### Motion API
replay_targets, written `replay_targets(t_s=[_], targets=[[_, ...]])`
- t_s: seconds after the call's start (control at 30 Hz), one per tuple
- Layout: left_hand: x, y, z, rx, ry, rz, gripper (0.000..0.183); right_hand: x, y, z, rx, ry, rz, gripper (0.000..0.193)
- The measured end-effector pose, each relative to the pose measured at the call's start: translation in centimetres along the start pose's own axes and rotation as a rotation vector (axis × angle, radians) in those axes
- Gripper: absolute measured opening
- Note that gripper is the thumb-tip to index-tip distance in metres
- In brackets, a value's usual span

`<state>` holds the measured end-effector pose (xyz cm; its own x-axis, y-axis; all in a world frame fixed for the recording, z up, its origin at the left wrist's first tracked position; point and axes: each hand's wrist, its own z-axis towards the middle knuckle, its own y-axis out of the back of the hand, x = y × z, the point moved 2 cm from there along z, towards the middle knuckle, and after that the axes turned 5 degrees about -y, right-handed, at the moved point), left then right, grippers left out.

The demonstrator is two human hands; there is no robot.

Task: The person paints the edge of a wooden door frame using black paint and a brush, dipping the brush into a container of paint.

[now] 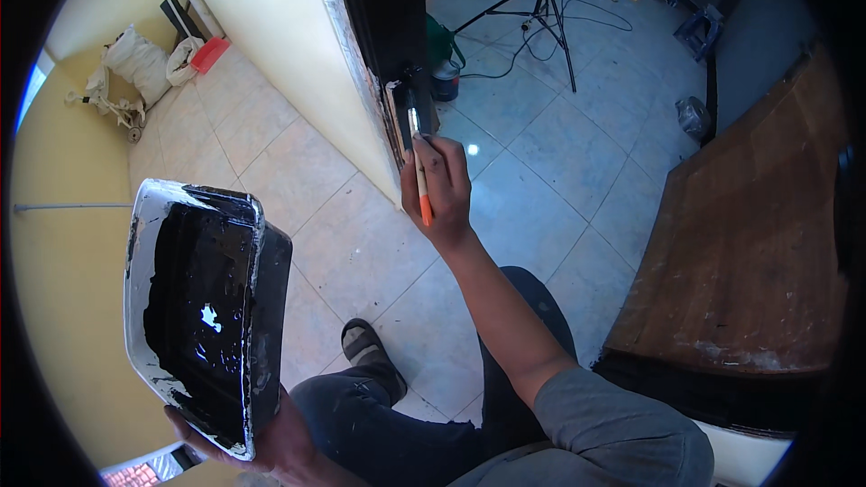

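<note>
My right hand is closed round the handle of a paintbrush, its orange end pointing down toward me. The bristles are up against the lower part of a door frame coated in black, where bare, rough edges show beside the black. At the lower left, my left hand grips the near end of a white rectangular paint tub from below and the side. Glossy black paint covers the inside of the tub, which is tilted toward me. Most of the left fingers are hidden beneath the tub.
A cream wall meets the frame. Beyond it stand a black tripod with a cable and a bucket. A brown wooden door is at right. White sacks and a red dustpan lie far left.
</note>
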<state>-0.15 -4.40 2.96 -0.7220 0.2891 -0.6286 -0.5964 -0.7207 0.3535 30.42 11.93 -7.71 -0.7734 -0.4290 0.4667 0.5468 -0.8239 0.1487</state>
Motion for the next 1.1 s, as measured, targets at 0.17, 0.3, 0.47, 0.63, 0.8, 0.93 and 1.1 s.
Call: replay_targets(t_s=[0.17, 0.3, 0.47, 0.63, 0.8, 0.93, 1.1], targets=[[-1.4, -1.0, 0.7, -0.202, 0.340, -0.465, 0.099, -1.1, -0.3, -2.5, 0.043, -0.123, -0.059, 0.054], [1.4, 0.6, 0.0, -0.191, 0.284, -0.449, 0.102, -0.5, -0.8, -1.2, -0.037, -0.048, -0.004, 0.047], [-0.6, -0.6, 0.5, -0.308, 0.439, -0.698, 0.101, -1.1, -0.4, -1.8, 0.066, -0.150, -0.030, 0.037], [0.8, 0.2, -0.1, -0.041, 0.032, 0.176, 0.099, 0.3, 2.4, 2.6, -0.141, -0.113, 0.059, 0.032], [0.8, 0.1, -0.1, -0.018, 0.082, 0.124, 0.098, -1.0, 2.6, 4.3, 0.019, 0.009, 0.067, 0.033], [-2.0, -0.9, 0.4, -0.165, 0.278, -0.265, 0.097, 0.1, 3.8, 4.0, 0.016, -0.049, 0.119, 0.031], [-1.7, -0.7, 0.3, -0.178, 0.288, -0.332, 0.098, 0.0, 3.5, 5.5, 0.107, -0.047, 0.068, 0.033]])
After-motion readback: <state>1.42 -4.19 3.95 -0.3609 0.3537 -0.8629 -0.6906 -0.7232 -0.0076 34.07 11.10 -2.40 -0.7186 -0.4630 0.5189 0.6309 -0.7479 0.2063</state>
